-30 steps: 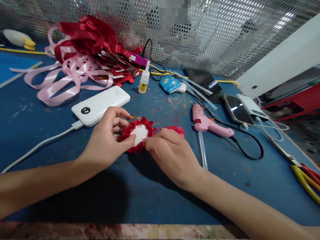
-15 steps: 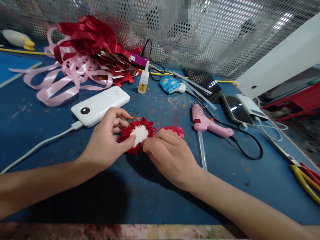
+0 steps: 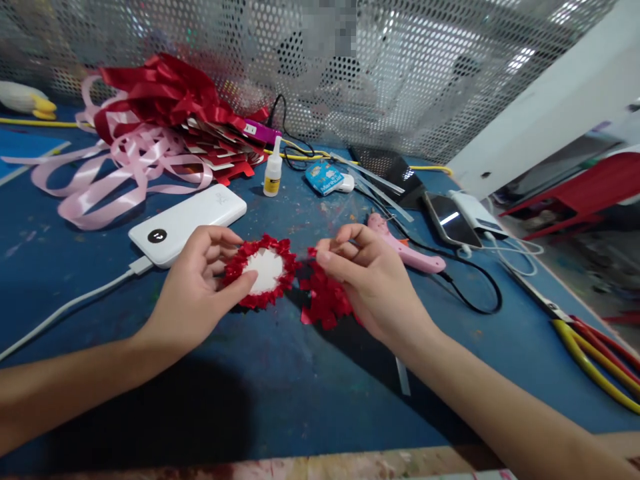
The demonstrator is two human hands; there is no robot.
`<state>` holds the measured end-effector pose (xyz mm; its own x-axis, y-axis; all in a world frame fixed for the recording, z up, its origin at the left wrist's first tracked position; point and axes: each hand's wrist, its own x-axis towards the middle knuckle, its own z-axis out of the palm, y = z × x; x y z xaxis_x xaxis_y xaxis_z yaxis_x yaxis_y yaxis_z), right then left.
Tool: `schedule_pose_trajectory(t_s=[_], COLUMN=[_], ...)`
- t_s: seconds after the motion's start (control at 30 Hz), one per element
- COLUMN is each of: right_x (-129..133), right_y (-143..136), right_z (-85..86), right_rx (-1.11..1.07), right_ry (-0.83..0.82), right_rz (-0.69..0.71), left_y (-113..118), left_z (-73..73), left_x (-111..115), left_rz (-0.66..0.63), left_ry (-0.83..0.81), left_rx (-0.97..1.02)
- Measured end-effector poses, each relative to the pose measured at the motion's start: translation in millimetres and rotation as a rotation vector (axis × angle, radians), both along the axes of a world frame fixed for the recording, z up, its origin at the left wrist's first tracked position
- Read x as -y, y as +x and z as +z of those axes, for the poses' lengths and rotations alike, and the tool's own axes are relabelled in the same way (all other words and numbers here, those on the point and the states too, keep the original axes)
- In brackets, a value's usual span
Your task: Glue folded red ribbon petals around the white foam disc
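Observation:
My left hand (image 3: 205, 277) grips a round rosette (image 3: 267, 270) by its left side, with the thumb pressed on its white disc centre. Folded red ribbon petals ring that disc. To the right, my right hand (image 3: 367, 280) is closed in a pinch above the table, apart from the rosette. A small red ribbon piece (image 3: 313, 252) shows at its fingertips. Below this hand lies a pile of red ribbon pieces (image 3: 325, 300), partly covered by the hand. Behind the right hand rests a pink glue gun (image 3: 420, 257), its front end partly hidden.
A white power bank (image 3: 190, 223) with a cable lies left. Pink ribbon (image 3: 100, 200) and red ribbon (image 3: 165, 90) are heaped behind it. A glue bottle (image 3: 273, 175) stands mid-table. A phone (image 3: 453, 220) and scissors (image 3: 575, 333) lie right. Perforated metal (image 3: 240, 60) backs the table.
My right hand has moved away from the rosette to the right, uncovering the red ribbon pile. My left hand still holds the rosette. The view has shifted slightly.

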<state>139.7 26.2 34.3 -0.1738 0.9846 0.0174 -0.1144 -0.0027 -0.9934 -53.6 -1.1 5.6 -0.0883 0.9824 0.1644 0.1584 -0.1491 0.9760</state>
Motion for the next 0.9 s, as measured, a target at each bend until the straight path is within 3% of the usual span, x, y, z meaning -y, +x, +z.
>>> schedule_pose_trajectory(t_s=[0.17, 0.33, 0.77, 0.9], right_x=[-9, -11, -11, -12], right_y=[7, 7, 9, 12], right_z=[-1.6, -0.4, -4.1, -8.4], right_rx=[-0.211, -0.308, -0.315, -0.11], right_ry=[-0.21, -0.297, -0.233, -0.059], right_rz=[-0.039, -0.054, -0.02, -0.041], left_y=[1, 1, 0, -2], left_z=[2.9, 4.2, 4.6, 4.3], left_x=[0, 0, 2, 3], left_rz=[0.008, 0.036, 0.05, 0.027], left_ry=[-0.053, -0.086, -0.12, -0.098], left_rx=[-0.028, -0.056, -0.135, -0.165])
